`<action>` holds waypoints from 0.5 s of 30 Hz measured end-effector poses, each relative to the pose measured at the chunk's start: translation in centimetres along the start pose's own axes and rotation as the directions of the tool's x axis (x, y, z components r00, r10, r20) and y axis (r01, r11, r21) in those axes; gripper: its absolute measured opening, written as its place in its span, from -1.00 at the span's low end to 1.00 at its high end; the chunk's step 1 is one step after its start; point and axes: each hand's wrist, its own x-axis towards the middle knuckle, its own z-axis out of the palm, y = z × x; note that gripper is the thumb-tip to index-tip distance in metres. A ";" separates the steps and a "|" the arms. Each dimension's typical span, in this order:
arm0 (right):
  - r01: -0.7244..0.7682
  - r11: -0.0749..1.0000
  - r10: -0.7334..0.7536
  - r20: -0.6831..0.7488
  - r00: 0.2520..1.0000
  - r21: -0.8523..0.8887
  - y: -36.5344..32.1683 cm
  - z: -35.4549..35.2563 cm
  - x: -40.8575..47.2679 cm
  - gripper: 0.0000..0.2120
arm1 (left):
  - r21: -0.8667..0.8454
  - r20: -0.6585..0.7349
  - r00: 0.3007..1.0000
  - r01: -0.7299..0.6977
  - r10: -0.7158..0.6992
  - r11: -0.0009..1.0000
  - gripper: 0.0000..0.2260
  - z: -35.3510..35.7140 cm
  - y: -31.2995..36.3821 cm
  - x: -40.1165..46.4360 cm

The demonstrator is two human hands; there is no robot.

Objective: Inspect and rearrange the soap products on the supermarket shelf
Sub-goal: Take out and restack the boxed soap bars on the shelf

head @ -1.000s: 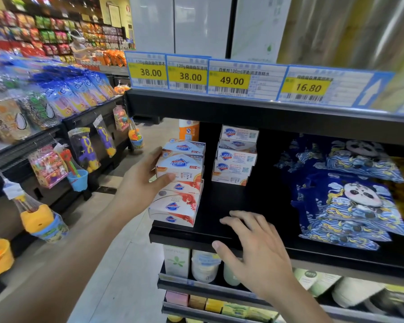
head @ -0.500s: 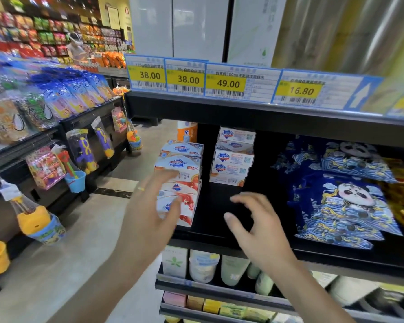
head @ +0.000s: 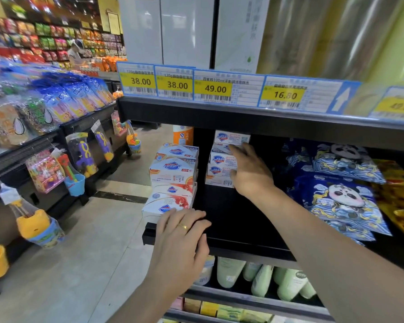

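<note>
Right grip (head: 250,170) was deep in the shelf (head: 243,229), clasped on the rear soap stack (head: 221,159). Fingers were high on its second box and the thumb low, with the middle boxes pinched between them. The top box (head: 231,137) sat just above the fingers and was not touched. The stack stood upright straight ahead of this grip, against its palm side.

Left grip (head: 182,241) rested on the shelf's front lip with fingers loosely bent on top and the thumb on the front face, holding nothing (ring on one finger). The front soap stack (head: 173,173) was just beyond its fingertips. Its bottom box lay right at the knuckles, but I could not tell whether they touched.

The two grips were well apart, with bare black shelf between them. Blue panda packs (head: 343,194) were heaped to the right of the right grip, near its wrist. Price tags (head: 215,88) ran along the shelf edge above both grips. Pale green bottles (head: 261,278) stood on the lower shelf, below the right forearm. An orange bottle (head: 182,136) stood behind the front stack, left of the right grip. Hanging toy bags (head: 84,155) were across the aisle, far left of the left grip.
</note>
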 end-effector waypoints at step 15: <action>0.178 0.974 -0.112 -0.382 0.917 0.141 1.2 1.7 -4.4 -0.37 | -0.024 0.089 0.994 0.065 -0.063 0.998 -0.76 -0.8 0.0 0.0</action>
